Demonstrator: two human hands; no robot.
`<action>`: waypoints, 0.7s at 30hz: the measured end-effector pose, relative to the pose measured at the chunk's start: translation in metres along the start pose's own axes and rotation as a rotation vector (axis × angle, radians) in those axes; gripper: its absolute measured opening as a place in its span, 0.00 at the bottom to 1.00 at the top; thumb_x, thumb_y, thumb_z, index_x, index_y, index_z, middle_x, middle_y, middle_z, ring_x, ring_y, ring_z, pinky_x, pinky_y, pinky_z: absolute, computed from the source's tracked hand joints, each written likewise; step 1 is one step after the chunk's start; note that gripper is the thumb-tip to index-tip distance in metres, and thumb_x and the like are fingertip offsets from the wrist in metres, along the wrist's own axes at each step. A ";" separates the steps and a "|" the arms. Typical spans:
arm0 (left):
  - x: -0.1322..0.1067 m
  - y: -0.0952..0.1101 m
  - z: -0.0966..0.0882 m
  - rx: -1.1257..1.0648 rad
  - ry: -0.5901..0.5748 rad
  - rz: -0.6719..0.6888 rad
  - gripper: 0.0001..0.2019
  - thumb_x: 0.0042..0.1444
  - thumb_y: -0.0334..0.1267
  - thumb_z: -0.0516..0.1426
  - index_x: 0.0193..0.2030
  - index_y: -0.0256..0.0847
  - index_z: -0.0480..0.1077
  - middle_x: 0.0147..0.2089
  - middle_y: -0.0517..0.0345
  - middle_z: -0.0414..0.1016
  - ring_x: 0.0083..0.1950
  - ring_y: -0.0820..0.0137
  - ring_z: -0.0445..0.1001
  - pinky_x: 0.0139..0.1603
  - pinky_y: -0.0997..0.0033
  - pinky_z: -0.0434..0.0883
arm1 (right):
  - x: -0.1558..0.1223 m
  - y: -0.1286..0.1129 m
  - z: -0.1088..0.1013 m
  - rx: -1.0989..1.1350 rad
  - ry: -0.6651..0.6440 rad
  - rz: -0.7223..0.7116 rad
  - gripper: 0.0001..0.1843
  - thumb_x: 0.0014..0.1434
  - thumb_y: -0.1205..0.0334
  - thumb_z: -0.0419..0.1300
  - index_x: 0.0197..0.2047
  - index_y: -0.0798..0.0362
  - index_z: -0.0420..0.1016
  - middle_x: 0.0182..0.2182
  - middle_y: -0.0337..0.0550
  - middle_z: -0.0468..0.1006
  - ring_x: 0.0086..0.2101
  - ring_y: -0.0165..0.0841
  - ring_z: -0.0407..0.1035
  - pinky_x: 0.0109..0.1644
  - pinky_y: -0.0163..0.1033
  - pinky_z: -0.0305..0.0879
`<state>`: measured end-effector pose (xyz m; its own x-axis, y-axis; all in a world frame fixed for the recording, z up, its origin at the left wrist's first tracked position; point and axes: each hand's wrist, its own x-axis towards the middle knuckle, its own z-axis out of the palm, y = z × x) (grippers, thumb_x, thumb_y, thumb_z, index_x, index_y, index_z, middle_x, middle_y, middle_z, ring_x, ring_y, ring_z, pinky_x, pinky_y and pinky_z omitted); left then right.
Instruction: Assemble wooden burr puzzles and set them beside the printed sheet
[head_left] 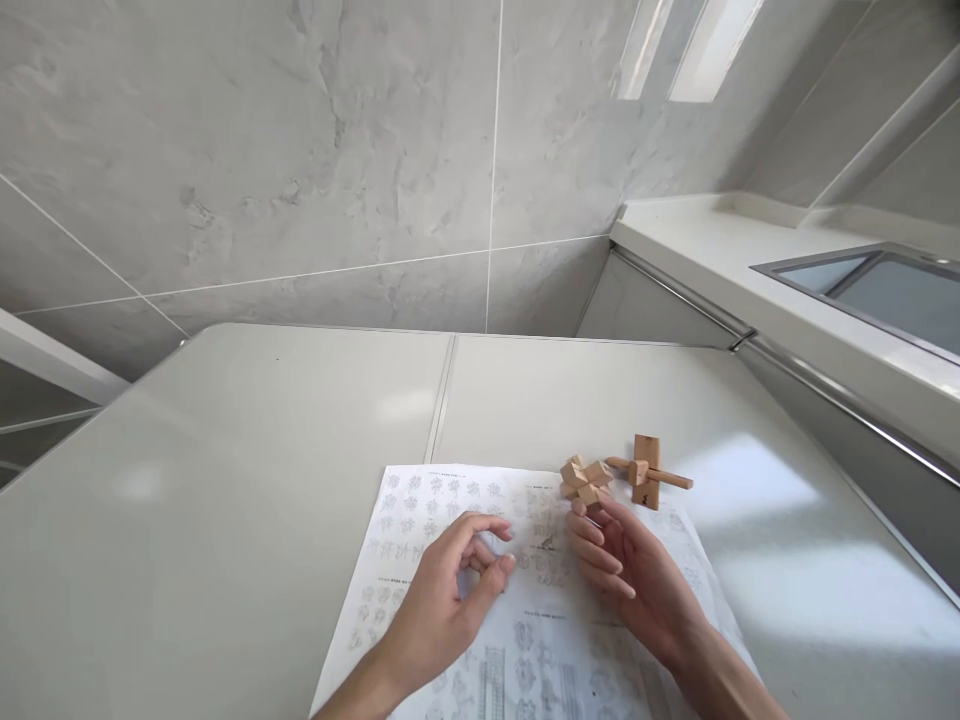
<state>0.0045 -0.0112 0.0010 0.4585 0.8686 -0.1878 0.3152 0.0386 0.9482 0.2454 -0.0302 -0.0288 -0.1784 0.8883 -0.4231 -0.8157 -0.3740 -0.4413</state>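
Note:
A light wooden interlocking burr puzzle (586, 480), made of crossed blocks, is at the fingertips of my right hand (637, 570). The thumb and index fingertip lie on either side of its near block, and the other fingers curl loosely below. Just right of it lies a second wooden puzzle (646, 472), with a flat plate crossed by a pointed stick. My left hand (457, 585) hovers over the printed sheet (409, 560), holding nothing, fingers bent and a gap between thumb and index finger. Small drawings of puzzle shapes cover the paper, partly hidden by both hands.
The pale glossy table (247, 500) has a seam (442, 390) running across it. Behind stands a grey tiled wall (337, 150). A white counter (712, 245) with an inset sink (885, 290) runs along the right. White metal framing (56, 355) shows at the left.

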 end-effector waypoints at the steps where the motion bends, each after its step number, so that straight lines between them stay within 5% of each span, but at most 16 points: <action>1: 0.000 0.000 0.000 0.008 0.000 0.002 0.16 0.75 0.53 0.57 0.60 0.49 0.74 0.49 0.53 0.82 0.44 0.64 0.81 0.53 0.59 0.78 | 0.002 -0.001 -0.002 0.048 0.003 -0.001 0.15 0.65 0.54 0.75 0.38 0.54 0.76 0.26 0.28 0.61 0.20 0.20 0.49 0.15 0.21 0.52; 5: 0.001 0.000 -0.001 0.021 -0.003 0.001 0.14 0.75 0.53 0.57 0.55 0.49 0.75 0.51 0.52 0.81 0.43 0.64 0.80 0.49 0.62 0.77 | 0.007 -0.006 -0.007 0.219 0.022 -0.023 0.17 0.60 0.62 0.79 0.36 0.54 0.73 0.26 0.27 0.61 0.19 0.18 0.52 0.14 0.20 0.54; 10: 0.000 0.002 -0.001 0.032 0.010 0.004 0.14 0.74 0.54 0.57 0.53 0.49 0.75 0.49 0.53 0.81 0.43 0.64 0.80 0.47 0.64 0.77 | 0.008 -0.009 -0.007 0.255 0.044 -0.103 0.22 0.60 0.60 0.79 0.34 0.51 0.68 0.27 0.27 0.61 0.19 0.18 0.52 0.15 0.20 0.58; 15: 0.001 0.002 -0.002 0.038 0.011 0.017 0.14 0.74 0.54 0.57 0.52 0.48 0.76 0.47 0.53 0.82 0.42 0.64 0.79 0.45 0.65 0.76 | 0.006 -0.001 -0.005 0.025 0.062 -0.162 0.18 0.65 0.49 0.74 0.38 0.50 0.71 0.27 0.28 0.58 0.20 0.22 0.46 0.16 0.22 0.55; 21: 0.004 0.000 -0.004 0.065 0.030 0.029 0.16 0.75 0.54 0.56 0.50 0.46 0.77 0.38 0.56 0.80 0.38 0.65 0.77 0.40 0.68 0.74 | 0.003 0.012 0.004 -0.202 0.004 -0.044 0.20 0.66 0.47 0.73 0.34 0.51 0.71 0.27 0.30 0.60 0.22 0.24 0.48 0.18 0.26 0.51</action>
<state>0.0031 -0.0057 0.0011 0.4439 0.8832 -0.1515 0.3555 -0.0184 0.9345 0.2333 -0.0306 -0.0326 -0.1426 0.9042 -0.4026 -0.6954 -0.3810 -0.6093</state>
